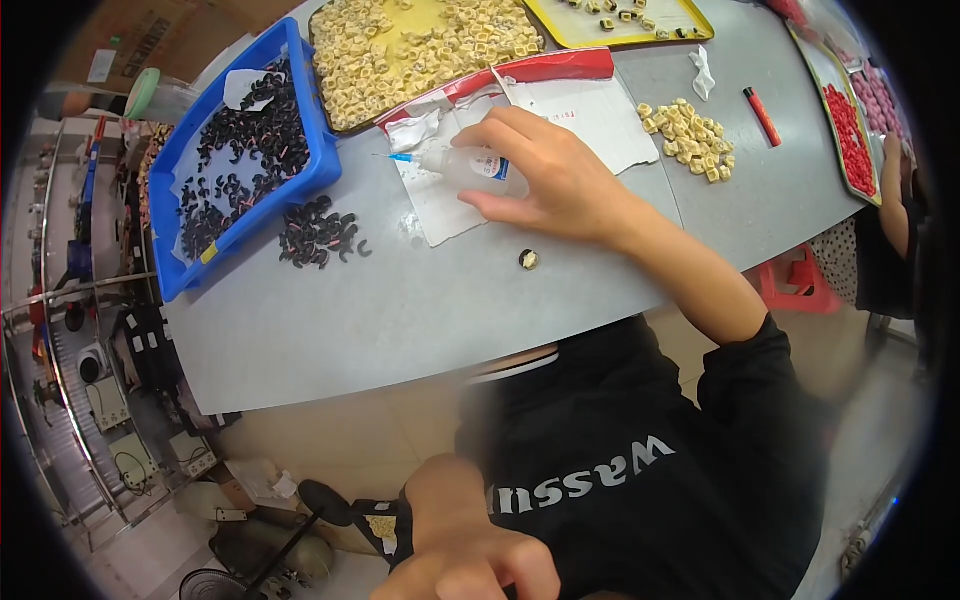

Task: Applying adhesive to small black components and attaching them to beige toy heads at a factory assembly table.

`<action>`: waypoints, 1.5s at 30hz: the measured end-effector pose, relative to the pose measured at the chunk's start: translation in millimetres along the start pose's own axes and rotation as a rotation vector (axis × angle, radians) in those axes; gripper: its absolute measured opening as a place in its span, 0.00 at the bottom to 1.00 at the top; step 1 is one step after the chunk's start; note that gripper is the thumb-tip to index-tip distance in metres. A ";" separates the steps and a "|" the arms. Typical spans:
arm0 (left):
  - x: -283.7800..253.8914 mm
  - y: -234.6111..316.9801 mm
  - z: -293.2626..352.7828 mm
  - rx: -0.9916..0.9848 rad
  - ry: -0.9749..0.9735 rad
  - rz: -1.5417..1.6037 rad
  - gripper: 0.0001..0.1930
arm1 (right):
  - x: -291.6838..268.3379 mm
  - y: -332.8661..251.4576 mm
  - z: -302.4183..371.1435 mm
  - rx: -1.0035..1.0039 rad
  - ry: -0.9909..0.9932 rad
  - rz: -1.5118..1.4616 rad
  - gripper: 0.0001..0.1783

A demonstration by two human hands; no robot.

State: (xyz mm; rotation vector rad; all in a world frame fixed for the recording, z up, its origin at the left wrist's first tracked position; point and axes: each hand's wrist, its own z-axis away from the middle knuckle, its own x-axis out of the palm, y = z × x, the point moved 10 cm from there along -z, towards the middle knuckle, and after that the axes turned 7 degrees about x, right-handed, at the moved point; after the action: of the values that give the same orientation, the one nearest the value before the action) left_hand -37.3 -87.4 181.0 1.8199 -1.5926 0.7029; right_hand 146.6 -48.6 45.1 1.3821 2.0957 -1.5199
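Observation:
My right hand [565,180] reaches over the table, its thumb and fingers around a clear bottle [478,168] with a blue needle tip. The bottle lies sideways over a white cardboard sheet [440,215], its needle pointing left. Below this hand, on the bare tabletop, sits a small black and cream piece [528,260]. My left hand [470,565] is low in front of my body, away from the table. Its fingers are curled and partly cut off by the lower edge, so anything in them is hidden.
Left of the bottle lie a pile of black curved pieces [318,235] and a blue tray [325,160] of more. Behind is a tray of cream pieces [350,60]. Rightward are loose cream pieces [690,140], a red marker [763,118] and a tray of red pieces [848,135] near another person.

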 end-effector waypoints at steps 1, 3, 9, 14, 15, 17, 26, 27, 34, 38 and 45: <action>-2.1 11.3 -5.4 -0.005 0.003 0.004 0.05 | -1.4 1.7 0.2 0.005 0.001 0.004 0.19; -0.2 -25.1 9.2 -0.728 -0.010 0.064 0.04 | -4.1 0.2 -1.0 0.018 0.015 -0.029 0.19; -24.9 -25.2 8.3 -0.649 -0.272 -0.251 0.11 | -7.4 4.7 -0.2 0.027 0.058 -0.058 0.20; -101.4 -28.7 -15.3 -0.272 -0.608 -1.403 0.09 | -14.4 7.9 -1.2 0.058 0.112 -0.159 0.20; -123.4 -44.6 -17.5 -0.386 -0.750 -1.496 0.10 | -14.2 14.8 -1.1 0.129 0.105 -0.251 0.20; -161.8 -49.3 -26.9 -0.501 -0.892 -1.600 0.13 | -11.1 13.1 -3.6 0.153 0.093 -0.294 0.20; -206.4 -60.1 -11.1 -0.644 -1.104 -1.658 0.12 | -13.4 15.9 -4.3 0.187 0.080 -0.312 0.20; -208.8 -60.4 -9.7 -0.645 -1.102 -1.655 0.12 | -12.3 16.8 -4.5 0.196 0.076 -0.314 0.20; -208.3 -55.6 -15.9 -0.577 -1.002 -1.682 0.12 | 5.3 33.0 -3.0 0.391 -0.040 -0.677 0.18; -201.9 -56.7 -22.2 -0.560 -0.859 -1.590 0.11 | 19.6 42.6 -0.7 0.593 -0.105 -1.174 0.21; -183.1 -95.1 -14.7 -0.639 -0.740 -1.268 0.08 | 17.9 49.4 -1.3 0.695 -0.110 -1.412 0.23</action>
State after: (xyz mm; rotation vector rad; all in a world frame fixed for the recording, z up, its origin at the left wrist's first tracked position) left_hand 32.5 53.7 46.7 2.1156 -0.5302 -1.0044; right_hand 175.5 -36.0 3.0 -0.4764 2.6412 -2.8166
